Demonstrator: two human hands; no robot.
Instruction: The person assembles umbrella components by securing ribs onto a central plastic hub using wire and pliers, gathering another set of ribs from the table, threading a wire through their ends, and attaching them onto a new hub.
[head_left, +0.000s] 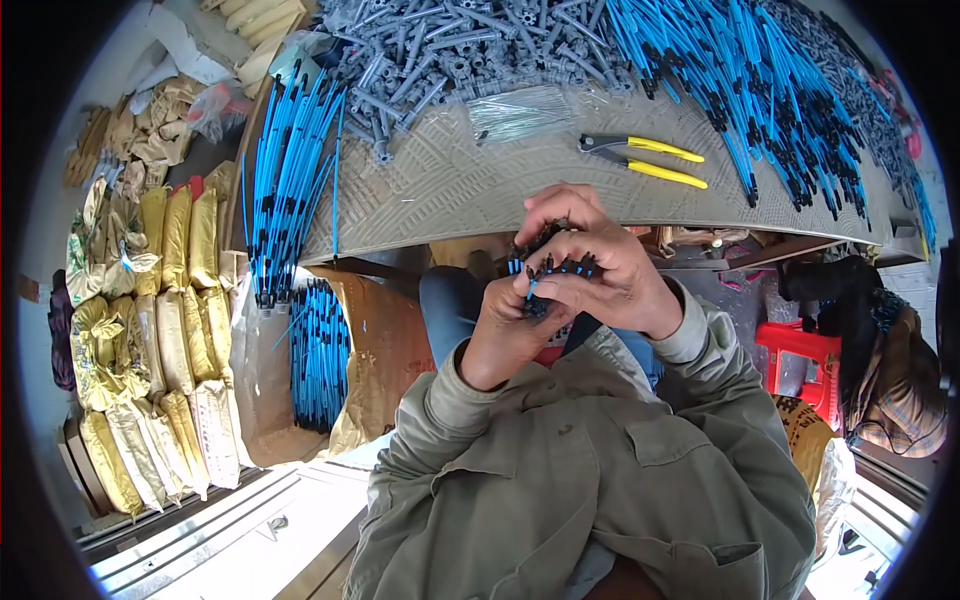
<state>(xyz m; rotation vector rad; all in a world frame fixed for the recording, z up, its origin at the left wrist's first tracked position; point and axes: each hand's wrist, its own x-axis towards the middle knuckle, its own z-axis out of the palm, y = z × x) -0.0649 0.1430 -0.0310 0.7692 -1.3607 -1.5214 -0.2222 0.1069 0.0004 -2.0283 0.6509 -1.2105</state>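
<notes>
Both of my hands are together just off the table's near edge, around a bundle of thin blue sticks with black ends (570,266). My left hand (495,335) is closed around the bundle from the left and below. My right hand (600,270) curls over it from the right, thumb and fingers pressed at the black ends. One blue stick end shows by the right thumb. Most of the bundle's length is hidden by the hands. Beyond them on the table lie cutting pliers with yellow handles (665,147) and a bunch of thin metal wires (520,112).
Grey plastic plugs (450,50) are heaped at the table's (430,195) far side. Piles of blue sticks lie at the left (290,150) and right (770,110). A box (385,330) below left holds more. Gold packages (170,340) are stacked far left; a red stool (805,350) stands right.
</notes>
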